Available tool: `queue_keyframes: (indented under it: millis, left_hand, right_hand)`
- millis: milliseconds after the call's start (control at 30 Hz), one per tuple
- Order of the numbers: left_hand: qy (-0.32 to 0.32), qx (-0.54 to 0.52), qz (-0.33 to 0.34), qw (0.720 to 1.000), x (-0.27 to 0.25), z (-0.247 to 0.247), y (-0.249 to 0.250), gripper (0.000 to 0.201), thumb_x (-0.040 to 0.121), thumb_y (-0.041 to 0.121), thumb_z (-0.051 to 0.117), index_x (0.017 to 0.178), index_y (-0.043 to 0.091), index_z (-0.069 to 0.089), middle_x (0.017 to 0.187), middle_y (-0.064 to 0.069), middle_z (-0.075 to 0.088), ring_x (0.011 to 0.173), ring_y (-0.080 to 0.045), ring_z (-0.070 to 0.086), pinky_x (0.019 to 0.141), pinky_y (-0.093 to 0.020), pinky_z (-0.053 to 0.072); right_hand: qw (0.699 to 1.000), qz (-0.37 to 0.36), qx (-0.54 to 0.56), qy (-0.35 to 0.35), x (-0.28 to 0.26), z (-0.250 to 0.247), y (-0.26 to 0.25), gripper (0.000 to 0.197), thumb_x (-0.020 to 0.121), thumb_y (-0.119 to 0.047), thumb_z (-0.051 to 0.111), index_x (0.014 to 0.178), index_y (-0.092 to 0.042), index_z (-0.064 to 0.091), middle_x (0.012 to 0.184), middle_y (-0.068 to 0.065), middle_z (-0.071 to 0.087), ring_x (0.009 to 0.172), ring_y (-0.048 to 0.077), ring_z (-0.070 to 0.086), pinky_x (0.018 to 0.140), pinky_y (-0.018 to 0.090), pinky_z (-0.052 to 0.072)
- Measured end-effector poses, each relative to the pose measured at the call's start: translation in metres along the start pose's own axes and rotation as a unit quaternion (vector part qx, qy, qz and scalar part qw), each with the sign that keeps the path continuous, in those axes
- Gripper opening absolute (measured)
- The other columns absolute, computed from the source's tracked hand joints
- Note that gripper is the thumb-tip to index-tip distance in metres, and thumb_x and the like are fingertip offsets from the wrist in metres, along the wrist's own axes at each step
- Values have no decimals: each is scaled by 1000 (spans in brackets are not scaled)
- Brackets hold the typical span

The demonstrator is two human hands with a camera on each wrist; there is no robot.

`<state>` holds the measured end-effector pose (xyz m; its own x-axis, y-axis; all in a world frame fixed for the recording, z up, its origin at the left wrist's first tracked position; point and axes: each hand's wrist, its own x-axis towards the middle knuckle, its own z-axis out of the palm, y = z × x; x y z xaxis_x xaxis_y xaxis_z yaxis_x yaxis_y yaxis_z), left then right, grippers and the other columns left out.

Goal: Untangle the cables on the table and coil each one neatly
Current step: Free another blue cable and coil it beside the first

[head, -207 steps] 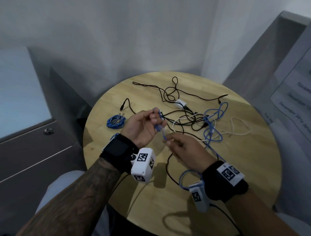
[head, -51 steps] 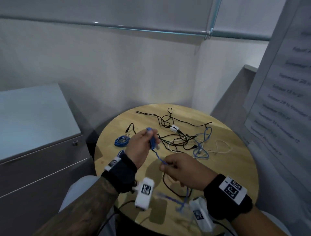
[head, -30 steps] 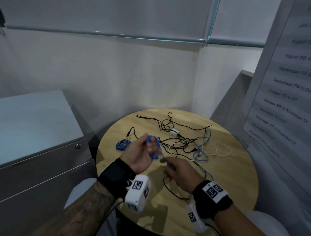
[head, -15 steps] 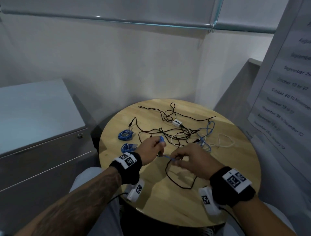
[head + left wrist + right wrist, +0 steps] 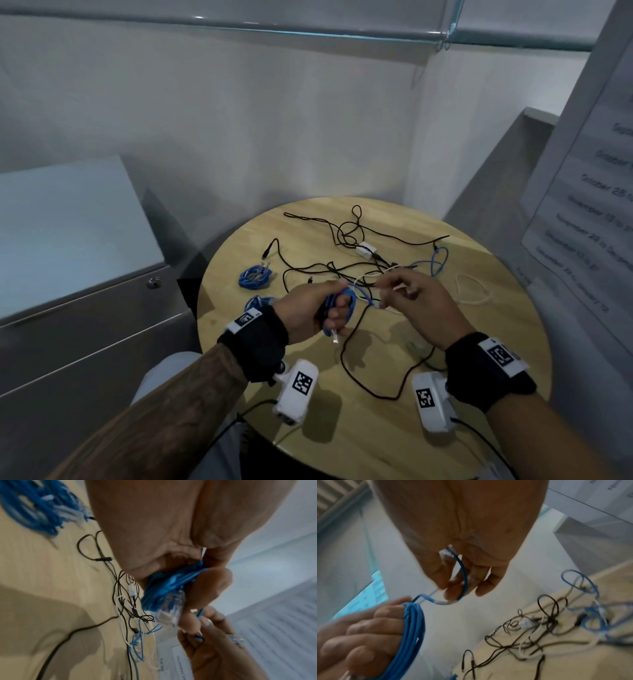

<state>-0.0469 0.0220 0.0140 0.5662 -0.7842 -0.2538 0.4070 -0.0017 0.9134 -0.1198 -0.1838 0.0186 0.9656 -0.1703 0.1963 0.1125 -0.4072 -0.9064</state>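
The left hand (image 5: 310, 310) is curled round a coil (image 5: 410, 631) of blue cable, several turns bunched in the fist, with one clear plug (image 5: 169, 609) sticking out below the fingers. The right hand (image 5: 423, 303), just beside it, pinches the free end of the same cable: the right wrist view shows the last short stretch (image 5: 462, 577) bending through the fingertips, its plug (image 5: 447, 552) tucked against the palm. Both hands are held above the near half of the table (image 5: 479, 394).

By my reading this cable is nearly wound; only the tail between the two hands is left to wrap or tuck in.

Left of the left hand, two blue bundles lie on the table, one further out (image 5: 255, 277) and one close to the wrist (image 5: 258, 302), partly hidden by it. They look finished.

Beyond the hands, the tangle (image 5: 359, 270) is not yet sorted: thin black cables looped over each other round a small white adapter (image 5: 366, 249), a white cable (image 5: 472, 291) trailing right, and another loose blue cable (image 5: 438, 262) on the far right of the heap. One black cable (image 5: 359, 373) loops toward the near edge beneath the hands. So three blue cables are dealt with or almost so, and most of the untangling remains.
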Motion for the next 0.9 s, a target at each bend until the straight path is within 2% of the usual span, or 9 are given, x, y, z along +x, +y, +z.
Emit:
queue_keyframes:
  millis: [100,167,233,267,333,400,567,667,900]
  left_hand:
    - [-19,-93,-9,995,5,-7,-5,42,104,39,37,70,14,45,60,-1,30,51,-15,31,68,-31,43]
    - [-32,-117,-22,992,9,-8,-9,42,103,40,37,71,15,45,60,0,30,50,-14,31,66,-30,44]
    - [-40,-127,-34,991,13,-8,-11,42,104,40,36,71,15,45,60,1,31,50,-13,31,64,-29,43]
    - [-46,-133,-37,989,15,-8,-11,42,104,40,35,71,15,45,60,1,31,50,-13,31,65,-29,42]
    - [-56,-159,-40,985,18,-9,-12,42,104,40,33,72,15,45,59,2,32,49,-12,32,65,-30,41]
    - [-59,-198,-34,978,22,-13,-14,43,104,39,33,72,14,46,57,3,34,48,-11,35,65,-30,42]
    - [-90,-221,-22,971,24,-20,-18,40,104,38,35,78,11,51,62,1,40,53,-12,42,72,-32,47]
    - [-121,-176,-16,977,24,-27,-12,41,103,36,35,86,7,59,68,-3,54,60,-16,53,80,-34,49]
    - [-133,-110,-14,985,20,-31,-6,41,100,31,41,88,-1,63,74,-12,65,65,-23,62,72,-33,52]
  right_hand:
    - [994,47,71,70,6,2,12,25,92,3,66,111,-12,62,102,7,65,75,25,71,76,46,57]
    - [995,49,-57,64,6,8,27,45,92,-6,68,129,-28,54,132,-7,54,104,20,66,87,39,54]
    - [977,-32,-207,48,3,16,33,52,95,-12,66,139,-32,49,148,-20,36,137,3,38,113,22,30]
    - [977,-61,-202,28,3,20,32,43,98,-13,61,137,-31,54,150,-23,35,142,-4,28,116,14,18]
    - [996,-17,-65,-56,-2,30,24,28,106,-20,50,127,-31,64,141,-23,54,137,-7,40,115,16,26]
    - [988,58,85,-114,-9,39,15,25,105,-26,50,122,-28,68,120,-10,72,119,5,63,104,24,46]
    - [980,70,129,-133,-7,42,19,22,100,-14,58,119,-11,68,107,3,78,99,15,73,86,26,56]
    - [982,58,106,-142,-3,36,20,19,100,-19,60,114,-9,69,102,9,75,91,19,69,89,44,55]
    - [985,19,39,-168,-7,33,13,15,102,-7,56,105,-14,69,96,-3,76,92,11,71,83,21,54]
